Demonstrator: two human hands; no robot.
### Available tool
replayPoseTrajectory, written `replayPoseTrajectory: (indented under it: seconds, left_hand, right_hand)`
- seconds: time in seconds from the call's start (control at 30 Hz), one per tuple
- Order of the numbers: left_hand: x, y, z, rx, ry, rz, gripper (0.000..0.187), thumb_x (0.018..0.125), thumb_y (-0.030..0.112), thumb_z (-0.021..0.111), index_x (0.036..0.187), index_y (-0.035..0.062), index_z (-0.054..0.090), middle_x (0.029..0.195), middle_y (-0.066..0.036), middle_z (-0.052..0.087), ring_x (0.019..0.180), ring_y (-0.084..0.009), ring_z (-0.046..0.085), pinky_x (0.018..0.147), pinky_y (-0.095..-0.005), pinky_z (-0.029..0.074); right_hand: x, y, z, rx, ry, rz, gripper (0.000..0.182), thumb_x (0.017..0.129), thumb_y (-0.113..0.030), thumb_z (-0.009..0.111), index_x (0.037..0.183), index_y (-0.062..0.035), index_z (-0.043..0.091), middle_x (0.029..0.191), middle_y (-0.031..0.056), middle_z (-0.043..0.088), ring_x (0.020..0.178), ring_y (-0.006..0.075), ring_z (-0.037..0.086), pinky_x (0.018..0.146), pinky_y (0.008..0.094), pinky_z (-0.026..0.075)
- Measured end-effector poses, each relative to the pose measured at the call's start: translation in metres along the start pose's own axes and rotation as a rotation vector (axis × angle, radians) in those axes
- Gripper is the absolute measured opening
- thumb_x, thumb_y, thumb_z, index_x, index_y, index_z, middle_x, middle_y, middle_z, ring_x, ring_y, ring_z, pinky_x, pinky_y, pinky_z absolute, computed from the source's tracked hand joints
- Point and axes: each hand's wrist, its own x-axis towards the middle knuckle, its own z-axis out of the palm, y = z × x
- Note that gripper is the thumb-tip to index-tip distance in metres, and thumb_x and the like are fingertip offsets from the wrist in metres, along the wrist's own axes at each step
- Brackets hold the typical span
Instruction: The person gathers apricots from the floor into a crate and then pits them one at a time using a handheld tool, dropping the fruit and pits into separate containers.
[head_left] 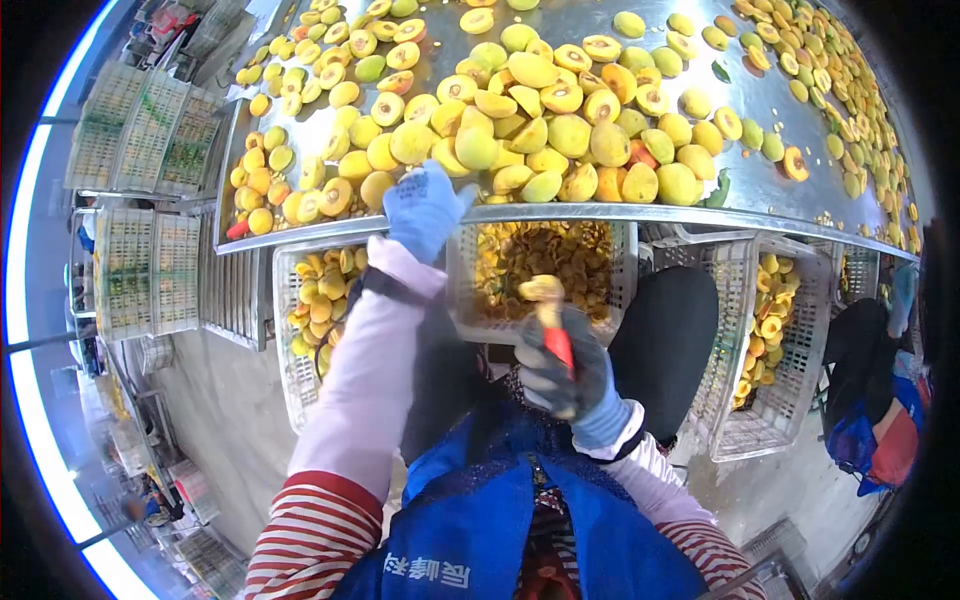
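Note:
My left hand [428,205], in a light blue glove, reaches over the table's near edge beside the halved peaches [475,148]. Its thumb stands apart from the fingers, and I see nothing held, though the fingertips are partly hidden. In a grey and blue glove, my right hand [572,375] is closed around a red-handled tool [557,346] in front of my lap. The tool's upper end is yellowish and blurred; whether fruit sits on it I cannot make out. Below the table edge, a crate [628,270] between my knees contains brownish-yellow scraps [545,255].
The metal table [750,190] carries many peach halves and a few leaves. A white crate [290,375] of peach halves stands at left, another crate [715,385] at right. Stacked crates [140,130] rise at far left. Another person's gloved hand [902,298] shows at far right.

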Motion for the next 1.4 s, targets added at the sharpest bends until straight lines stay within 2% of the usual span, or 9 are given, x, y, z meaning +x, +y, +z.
replayPoseTrajectory:
  seconds: [0.07,0.13,0.3,0.47,0.63,0.8,1.0,1.17,1.4]
  left_hand:
    - [0.000,-0.005,0.010,-0.129,0.023,0.034,0.036,0.077,0.030,0.068,0.102,0.0053,0.060,0.094,-0.014,0.065,0.089,-0.0319,0.062,0.075,-0.0404,0.048]
    - [-0.006,-0.026,0.016,-0.434,0.265,0.206,0.037,0.078,0.034,0.067,0.100,0.0048,0.060,0.093,-0.015,0.064,0.088,-0.0323,0.062,0.073,-0.0413,0.048]
    - [-0.073,-0.010,-0.017,-1.274,-0.060,0.081,0.029,0.079,0.010,0.067,0.105,-0.0021,0.059,0.094,-0.007,0.064,0.085,-0.0128,0.059,0.077,-0.0271,0.048]
    - [-0.125,0.002,-0.012,-1.844,-0.322,-0.119,0.024,0.087,0.014,0.057,0.103,-0.0030,0.060,0.091,-0.003,0.061,0.082,-0.0086,0.055,0.073,-0.0216,0.045]
    - [-0.141,-0.003,-0.003,-1.627,-0.240,-0.083,0.034,0.090,0.024,0.054,0.108,-0.0050,0.056,0.093,-0.007,0.062,0.084,-0.0131,0.059,0.075,-0.0258,0.048]
    - [-0.156,0.011,-0.018,-1.527,-0.138,0.159,0.028,0.089,0.021,0.056,0.106,-0.0021,0.055,0.094,-0.007,0.061,0.083,-0.0114,0.057,0.072,-0.0235,0.048]
    - [-0.171,0.020,-0.029,-1.506,-0.133,0.100,0.043,0.092,0.034,0.043,0.109,-0.0028,0.057,0.093,-0.007,0.060,0.083,-0.0128,0.057,0.075,-0.0248,0.046]
    - [-0.179,0.012,-0.021,-1.247,-0.033,0.308,0.035,0.073,0.002,0.068,0.106,0.0000,0.059,0.097,-0.012,0.061,0.085,-0.0220,0.060,0.072,-0.0283,0.049]
    - [-0.179,0.005,-0.026,-0.885,0.176,0.559,0.033,0.073,-0.001,0.066,0.105,-0.0003,0.059,0.095,-0.013,0.061,0.084,-0.0257,0.061,0.072,-0.0297,0.050]
  right_hand:
    - [-0.002,-0.010,0.000,-0.041,-0.035,-0.094,0.041,0.092,-0.049,0.045,0.102,-0.0092,0.048,0.066,-0.0013,0.042,0.050,0.0091,0.041,0.041,0.0245,0.035]
    - [0.017,-0.015,-0.053,-0.289,0.673,-0.194,0.043,0.090,-0.051,0.048,0.103,-0.0107,0.049,0.066,0.0012,0.043,0.051,0.0107,0.042,0.041,0.0260,0.037]
    - [0.023,-0.020,0.001,-0.111,0.005,-0.017,0.050,0.090,-0.056,0.043,0.090,-0.0065,0.053,0.057,0.0003,0.041,0.042,0.0103,0.039,0.033,0.0242,0.034]
    - [0.043,-0.014,-0.002,-0.426,0.611,-0.187,0.046,0.091,-0.054,0.044,0.088,-0.0088,0.051,0.058,0.0027,0.048,0.042,0.0134,0.046,0.036,0.0245,0.037]
    - [0.017,0.009,-0.018,-0.933,0.609,-0.239,0.043,0.090,-0.050,0.049,0.095,-0.0072,0.052,0.064,0.0048,0.054,0.048,0.0160,0.052,0.042,0.0267,0.043]
    - [0.005,0.026,0.018,-2.130,0.489,-0.682,0.042,0.078,-0.021,0.063,0.113,-0.0001,0.052,0.088,0.0207,0.062,0.082,0.0358,0.062,0.073,0.0417,0.049]
    - [-0.004,0.029,0.033,-2.475,0.495,-0.398,0.051,0.078,-0.022,0.064,0.119,0.0034,0.047,0.083,0.0203,0.062,0.077,0.0368,0.061,0.067,0.0428,0.048]
    - [-0.008,0.039,0.031,-2.381,0.533,-0.326,0.055,0.079,-0.023,0.063,0.123,0.0032,0.044,0.089,0.0221,0.061,0.082,0.0364,0.061,0.071,0.0435,0.048]
    - [-0.021,0.038,0.013,-2.475,0.458,-0.426,0.059,0.079,-0.028,0.064,0.126,-0.0017,0.041,0.081,0.0207,0.062,0.076,0.0339,0.063,0.068,0.0432,0.049]
